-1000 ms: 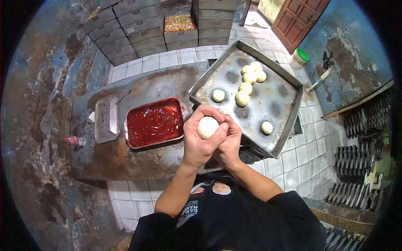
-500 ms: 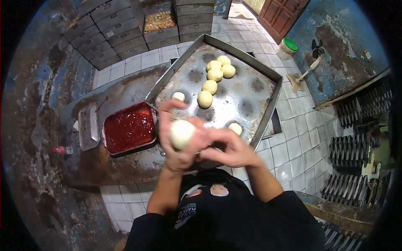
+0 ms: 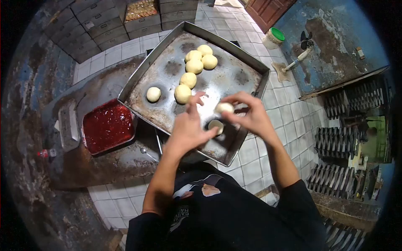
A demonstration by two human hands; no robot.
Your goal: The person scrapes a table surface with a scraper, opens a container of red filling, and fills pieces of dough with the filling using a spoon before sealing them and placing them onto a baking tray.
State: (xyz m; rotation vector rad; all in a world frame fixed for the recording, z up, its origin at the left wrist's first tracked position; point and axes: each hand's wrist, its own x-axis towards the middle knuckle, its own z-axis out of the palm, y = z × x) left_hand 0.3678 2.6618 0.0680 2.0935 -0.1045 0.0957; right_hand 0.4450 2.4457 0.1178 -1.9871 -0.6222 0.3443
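My right hand pinches a pale dough ball between thumb and fingers, just above the metal tray. Left of it, my left hand is open, fingers spread and thumb stretched out. A small dough ball lies by the left thumb tip; I cannot tell whether they touch. Several larger yellowish dough balls sit in an uneven line on the big baking tray. The lowest of them, a smooth ball, is close to my left fingertips. A small white dough ball rests alone towards the tray's left corner.
Left of the baking tray, a pan of glossy red filling stands on the worn table. Near it are a narrow metal tin and a bottle. A lidded bucket stands on the tiled floor.
The dough ball that was at my left hand is gone from there; one is now in my right hand. My hands have separated and moved over the tray. The view has shifted.
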